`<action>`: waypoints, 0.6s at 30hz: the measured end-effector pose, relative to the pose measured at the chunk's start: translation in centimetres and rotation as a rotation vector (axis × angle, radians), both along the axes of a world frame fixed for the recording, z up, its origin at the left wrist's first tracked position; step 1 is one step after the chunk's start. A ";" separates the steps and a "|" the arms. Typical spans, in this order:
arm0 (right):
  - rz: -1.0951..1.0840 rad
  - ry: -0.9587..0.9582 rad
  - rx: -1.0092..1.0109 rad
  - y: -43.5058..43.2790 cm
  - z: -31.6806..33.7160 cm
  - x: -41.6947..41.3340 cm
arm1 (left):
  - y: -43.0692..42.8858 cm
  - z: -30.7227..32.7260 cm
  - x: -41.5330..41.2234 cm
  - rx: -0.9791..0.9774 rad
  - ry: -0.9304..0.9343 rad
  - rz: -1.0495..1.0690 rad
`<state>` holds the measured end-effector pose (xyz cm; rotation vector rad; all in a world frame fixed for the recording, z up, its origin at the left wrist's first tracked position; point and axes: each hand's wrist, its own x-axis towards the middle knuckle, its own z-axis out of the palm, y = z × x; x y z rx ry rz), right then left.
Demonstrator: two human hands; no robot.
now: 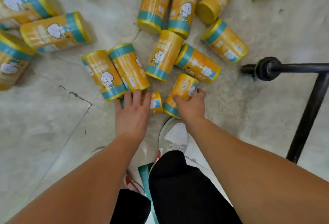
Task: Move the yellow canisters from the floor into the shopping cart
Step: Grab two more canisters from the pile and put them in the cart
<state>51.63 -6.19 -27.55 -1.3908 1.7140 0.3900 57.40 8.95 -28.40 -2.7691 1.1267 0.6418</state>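
Several yellow canisters with teal bands lie scattered on the pale floor. My right hand [191, 105] grips the nearest canister [184, 88], thumb on its left side and fingers curled over its right. My left hand [132, 111] lies over a small canister [156, 102] with fingers nearly straight, and most of that canister is hidden under it. Just beyond my left fingertips lie two canisters side by side [115, 70]. Only the shopping cart's black lower frame [309, 102] shows at the right; its basket is out of view.
A black cart caster [267, 68] sits at the right near the canisters. More canisters crowd the top [169, 5] and the left edge [53, 31]. My white shoe [175, 134] and black trouser legs are directly below my hands. Floor cracks run at the left.
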 end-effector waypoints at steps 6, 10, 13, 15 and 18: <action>0.031 -0.074 -0.036 0.1 6.2 -0.3 | 0.1 6.2 1.8 -0.096 0.274 0.272; 0.002 -0.185 -0.064 0.5 16.0 0.9 | -0.3 17.1 4.1 -0.235 0.430 0.575; -0.029 -0.303 -0.082 0.0 26.3 2.9 | -0.9 27.2 6.1 -0.395 0.527 0.751; -0.023 -0.394 -0.102 -0.7 34.3 4.5 | -1.5 34.1 7.6 -0.505 0.585 0.814; 0.010 -0.495 -0.160 -2.1 46.7 6.2 | -3.0 45.6 9.6 -0.627 0.650 0.853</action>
